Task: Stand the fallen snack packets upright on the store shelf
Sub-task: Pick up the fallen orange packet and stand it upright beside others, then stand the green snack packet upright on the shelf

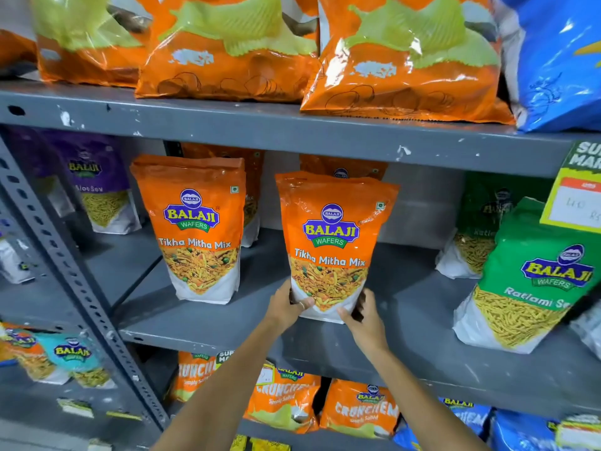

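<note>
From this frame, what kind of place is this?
Most likely a grocery or supermarket aisle: grey metal shelving stocked with rows of branded snack packets, a price tag clipped to the shelf edge, and both hands steadying a Tikha Mitha Mix packet.

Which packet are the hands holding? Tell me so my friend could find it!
Look at the middle grey shelf, below the row of big orange bags. Two orange Tikha Mitha Mix packets stand at its front; it is the right-hand packet. Only this one has the left hand and the right hand gripping its white bottom corners.
</note>
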Tool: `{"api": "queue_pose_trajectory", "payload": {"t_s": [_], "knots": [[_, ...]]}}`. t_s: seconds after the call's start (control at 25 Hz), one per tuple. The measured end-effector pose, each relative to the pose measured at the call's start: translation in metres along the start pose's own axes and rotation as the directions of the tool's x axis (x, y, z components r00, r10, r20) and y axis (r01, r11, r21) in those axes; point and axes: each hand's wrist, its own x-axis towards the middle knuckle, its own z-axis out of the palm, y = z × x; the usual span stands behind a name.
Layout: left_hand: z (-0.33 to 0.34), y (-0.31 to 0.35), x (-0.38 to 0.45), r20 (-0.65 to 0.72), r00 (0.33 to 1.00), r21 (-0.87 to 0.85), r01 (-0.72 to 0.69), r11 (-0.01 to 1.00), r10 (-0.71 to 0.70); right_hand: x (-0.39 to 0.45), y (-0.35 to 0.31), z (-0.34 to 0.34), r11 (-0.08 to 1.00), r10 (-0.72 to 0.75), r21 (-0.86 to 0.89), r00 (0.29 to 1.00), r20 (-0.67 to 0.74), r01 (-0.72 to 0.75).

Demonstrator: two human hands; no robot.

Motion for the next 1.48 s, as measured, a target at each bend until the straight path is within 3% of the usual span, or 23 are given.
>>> {"api": "queue_pose_trajectory", "payload": {"t_s": [0.36,0.48,0.56,0.6,0.68,0.72,0.8,0.88,0.92,1.0,1.16,1.28,1.4,1.48], "knots": [[0.003,-0.004,0.004,0.025,0.999,-0.034,0.029,0.999,-0.028,-0.003,-0.005,0.01,0.998,0.031,-0.055,0.998,-0.048,-0.034],[0.005,-0.007,0.003,0.024,0.999,-0.069,-0.021,0.997,0.023,-0.006,-0.009,0.012,0.998,0.044,-0.043,0.996,-0.073,-0.047],[0.006,-0.009,-0.005,-0.053,0.993,-0.121,-0.107,0.987,0.101,-0.012,-0.008,0.008,0.997,0.07,0.002,0.985,-0.156,-0.071],[0.007,-0.01,-0.012,-0.15,0.976,-0.062,-0.171,0.983,0.16,-0.016,-0.006,0.002,0.996,0.075,-0.026,0.97,-0.231,-0.083],[0.012,-0.014,-0.026,-0.313,0.864,0.309,-0.3,0.903,0.394,-0.026,0.0,-0.017,0.973,-0.008,-0.213,0.916,-0.402,-0.085],[0.018,-0.015,-0.03,-0.312,0.78,0.499,-0.351,0.792,0.542,-0.031,0.004,-0.03,0.954,-0.07,-0.288,0.882,-0.467,-0.077],[0.029,-0.007,-0.035,-0.21,0.673,0.694,-0.409,0.593,0.71,-0.037,0.011,-0.056,0.946,-0.135,-0.316,0.804,-0.579,-0.069],[0.045,0.008,-0.038,-0.123,0.634,0.778,-0.416,0.471,0.764,-0.04,0.016,-0.085,0.957,-0.149,-0.283,0.724,-0.674,-0.066],[0.057,0.016,-0.04,-0.089,0.653,0.79,-0.413,0.452,0.752,-0.042,0.019,-0.101,0.959,-0.154,-0.275,0.693,-0.704,-0.066],[0.082,0.027,-0.042,-0.032,0.728,0.766,-0.422,0.485,0.684,-0.044,0.026,-0.131,0.954,-0.184,-0.293,0.652,-0.735,-0.061],[0.148,0.033,-0.044,0.092,0.916,0.497,-0.383,0.779,0.391,-0.042,0.048,-0.196,0.927,-0.238,-0.368,0.631,-0.738,-0.08],[0.197,0.043,-0.044,0.196,0.953,0.298,-0.282,0.912,0.231,-0.038,0.064,-0.233,0.97,-0.03,-0.203,0.765,-0.643,-0.133],[0.244,0.065,-0.044,0.285,0.935,0.085,-0.242,0.966,0.209,-0.035,0.079,-0.253,0.977,0.037,-0.168,0.884,-0.466,-0.129],[0.266,0.076,-0.04,0.256,0.941,-0.019,-0.223,0.975,0.22,-0.032,0.086,-0.262,0.974,0.044,-0.184,0.911,-0.41,-0.13]]}}
